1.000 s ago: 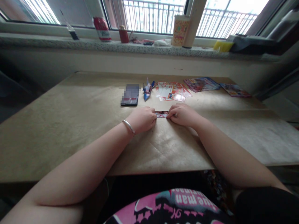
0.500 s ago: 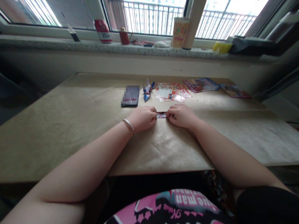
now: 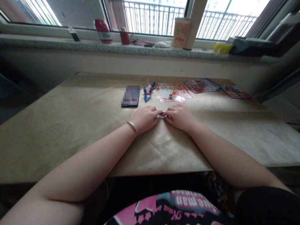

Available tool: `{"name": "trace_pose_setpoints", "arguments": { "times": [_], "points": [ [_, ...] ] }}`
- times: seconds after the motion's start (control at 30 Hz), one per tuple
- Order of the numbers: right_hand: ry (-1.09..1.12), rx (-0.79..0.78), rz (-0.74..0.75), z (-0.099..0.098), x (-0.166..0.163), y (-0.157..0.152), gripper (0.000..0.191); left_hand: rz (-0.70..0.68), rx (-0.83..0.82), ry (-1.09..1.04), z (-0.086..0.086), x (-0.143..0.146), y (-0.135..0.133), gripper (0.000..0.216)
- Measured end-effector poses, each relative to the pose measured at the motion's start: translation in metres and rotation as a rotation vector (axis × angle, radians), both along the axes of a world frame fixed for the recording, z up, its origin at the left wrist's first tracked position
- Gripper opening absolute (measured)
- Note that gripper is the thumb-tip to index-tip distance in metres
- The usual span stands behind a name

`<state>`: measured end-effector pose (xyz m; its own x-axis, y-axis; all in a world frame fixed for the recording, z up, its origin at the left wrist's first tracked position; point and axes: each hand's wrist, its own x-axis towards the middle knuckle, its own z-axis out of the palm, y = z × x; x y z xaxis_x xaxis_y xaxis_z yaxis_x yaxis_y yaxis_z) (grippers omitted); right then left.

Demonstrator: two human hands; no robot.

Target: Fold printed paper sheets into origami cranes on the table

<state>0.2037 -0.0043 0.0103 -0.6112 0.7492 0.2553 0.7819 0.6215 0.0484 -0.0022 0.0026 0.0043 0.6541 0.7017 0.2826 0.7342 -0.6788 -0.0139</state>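
Observation:
A narrow folded strip of printed paper (image 3: 161, 116) lies flat on the table between my hands, and only its middle shows. My left hand (image 3: 147, 118) grips its left part with the fingers bent and pressed together; a silver bangle circles that wrist. On the strip's right part, my right hand (image 3: 180, 116) has its fingers closed over the paper. The fingertips of both hands nearly meet at the middle. Just beyond the hands, a blue and white folded paper figure (image 3: 148, 91) stands with pointed tips.
A dark phone (image 3: 131, 96) lies left of the paper figure. Orange and white printed sheets (image 3: 172, 92) are spread to its right, with colourful booklets (image 3: 202, 85) farther right. On the granite windowsill (image 3: 140, 48) stand a can (image 3: 103, 30), a red bottle (image 3: 124, 36) and a patterned cup (image 3: 181, 32).
My hands have come closer together along the paper strip. Less of the strip shows between them, and it looks crumpled or bent instead of straight.

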Motion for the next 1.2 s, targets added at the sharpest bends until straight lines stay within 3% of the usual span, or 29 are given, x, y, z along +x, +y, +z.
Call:
{"name": "trace_pose_setpoints", "arguments": {
  "times": [0.67, 0.97, 1.2],
  "points": [
    [0.157, -0.028, 0.017, -0.007, -0.003, 0.006, 0.024, -0.017, -0.020, -0.032, -0.002, 0.004, 0.007, 0.030],
    [0.231, -0.061, -0.082, -0.015, -0.010, 0.011, 0.020, 0.014, -0.175, -0.228, -0.011, 0.002, 0.022, 0.025],
    [0.250, -0.118, -0.136, -0.017, -0.014, 0.017, 0.025, 0.054, -0.221, -0.253, -0.012, 0.003, 0.026, 0.026]
  ]
}}
